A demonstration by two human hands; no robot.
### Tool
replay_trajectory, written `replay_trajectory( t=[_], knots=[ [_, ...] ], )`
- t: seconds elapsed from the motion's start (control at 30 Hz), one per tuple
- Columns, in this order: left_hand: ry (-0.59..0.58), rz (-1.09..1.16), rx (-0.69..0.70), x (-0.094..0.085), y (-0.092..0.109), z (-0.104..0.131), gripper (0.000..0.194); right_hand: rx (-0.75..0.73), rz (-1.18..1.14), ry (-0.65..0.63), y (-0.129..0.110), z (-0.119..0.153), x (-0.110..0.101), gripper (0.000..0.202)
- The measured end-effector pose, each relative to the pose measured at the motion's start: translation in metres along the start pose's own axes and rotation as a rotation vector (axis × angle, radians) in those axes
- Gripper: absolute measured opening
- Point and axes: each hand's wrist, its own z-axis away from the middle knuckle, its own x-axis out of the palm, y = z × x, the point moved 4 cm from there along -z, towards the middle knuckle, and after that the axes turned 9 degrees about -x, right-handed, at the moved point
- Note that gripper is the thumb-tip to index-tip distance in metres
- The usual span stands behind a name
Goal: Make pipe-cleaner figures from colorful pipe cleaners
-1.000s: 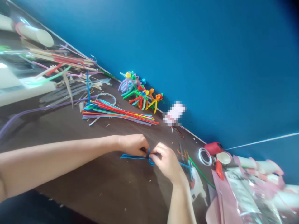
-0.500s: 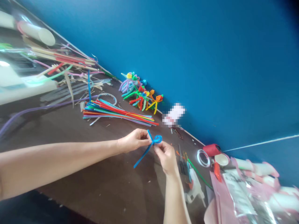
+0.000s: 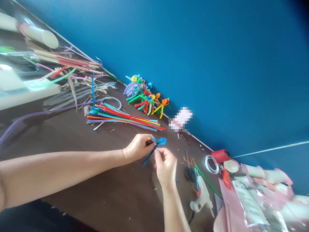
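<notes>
A blue pipe cleaner [image 3: 162,141], bent into a loop with loose ends, is held above the dark table [image 3: 108,193]. My left hand [image 3: 137,147] pinches it on the left of the loop. Just below the loop, my right hand [image 3: 166,162] has thumb and forefinger closed on the pipe cleaner. One loose tail slants down to the left between the hands. Behind them lies a bundle of coloured pipe cleaners [image 3: 125,117]. Small finished pipe-cleaner figures [image 3: 147,100] in many colours stand along the wall, beyond the bundle.
A white glue gun [image 3: 204,195] and dark-handled scissors [image 3: 189,172] lie to the right. Near them are a white ring [image 3: 211,164], a red roll [image 3: 220,156] and pink wrapping sheets [image 3: 229,206]. A tape roll [image 3: 111,102] sits behind the bundle. The blue wall [image 3: 205,64] bounds the table.
My right hand has moved slightly down and left, from the loop's right side to below it. The left hand has turned a little, and the blue tail appears shorter and shifted right.
</notes>
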Motion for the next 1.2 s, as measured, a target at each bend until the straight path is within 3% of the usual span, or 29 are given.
replay_trajectory(
  t=[0.23,0.5,0.77,0.93,1.2],
  knots=[
    [-0.106,0.481,-0.371,0.015,-0.019,-0.005,0.013,-0.225,0.48,0.022,-0.009,0.006,0.007,0.027],
    [-0.12,0.617,-0.478,0.016,-0.021,-0.004,0.016,-0.306,0.889,-0.033,-0.02,0.009,0.01,0.027],
    [-0.169,0.68,-0.51,0.017,-0.017,-0.003,0.021,-0.265,0.998,-0.111,-0.022,0.01,0.014,0.023],
    [-0.178,0.803,-0.524,0.02,-0.018,-0.002,0.021,-0.251,1.04,-0.184,-0.02,0.014,0.024,0.037],
    [-0.398,1.142,-0.665,0.023,-0.021,0.001,0.016,-0.287,0.993,-0.125,-0.011,0.016,0.04,0.047]
  ],
)
